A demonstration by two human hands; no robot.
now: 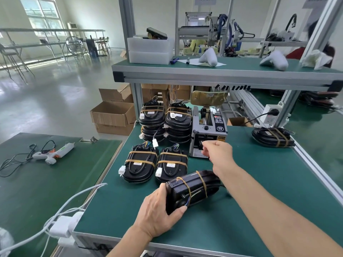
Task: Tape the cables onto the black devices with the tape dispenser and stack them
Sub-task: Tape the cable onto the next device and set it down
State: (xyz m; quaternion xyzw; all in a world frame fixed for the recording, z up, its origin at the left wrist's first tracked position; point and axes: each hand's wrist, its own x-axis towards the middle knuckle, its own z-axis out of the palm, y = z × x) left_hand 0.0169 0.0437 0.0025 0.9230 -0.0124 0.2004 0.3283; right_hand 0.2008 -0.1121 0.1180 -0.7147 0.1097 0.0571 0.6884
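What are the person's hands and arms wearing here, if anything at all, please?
Nothing is worn: the left hand and right hand are gloveless, and both forearms are uncovered up to the picture's edge. No sleeves, watch, rings or wristbands show.

Both forearms bare; left hand point(156, 216) and right hand point(219, 156) ungloved.

Glue gun point(52, 153) lies near cardboard boxes point(113, 115).
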